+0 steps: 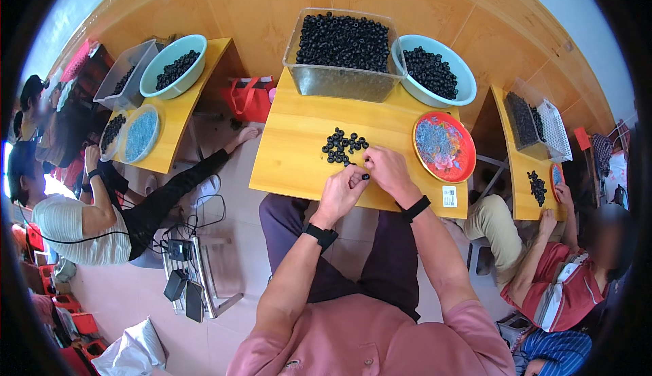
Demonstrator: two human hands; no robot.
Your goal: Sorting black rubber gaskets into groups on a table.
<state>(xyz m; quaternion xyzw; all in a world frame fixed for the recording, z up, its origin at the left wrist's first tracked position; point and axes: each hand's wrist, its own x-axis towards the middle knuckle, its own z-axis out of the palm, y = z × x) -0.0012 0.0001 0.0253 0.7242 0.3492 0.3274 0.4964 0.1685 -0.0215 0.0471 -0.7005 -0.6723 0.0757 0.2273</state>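
Observation:
Over the front edge of a yellow wooden table (pixel 292 145), my left hand (pixel 341 191) pinches a small black ring-like part (pixel 365 177) between thumb and fingertips. My right hand (pixel 388 171) is close beside it, its fingers pressed together; what they hold, if anything, is too small to make out. Just beyond both hands lies a loose pile of small round black parts (pixel 337 146), some showing a hole in the middle. To the right of my right hand sits a red flower-patterned tray (pixel 467 146) with a heap of tiny clear-bluish pieces (pixel 435 138).
At the table's back stand a clear plastic bin (pixel 339 89) and a pale green basin (pixel 464 97), both filled with black parts. A white label card (pixel 449 197) lies near the front right. People sit at similar tables left (pixel 166 128) and right (pixel 523 203).

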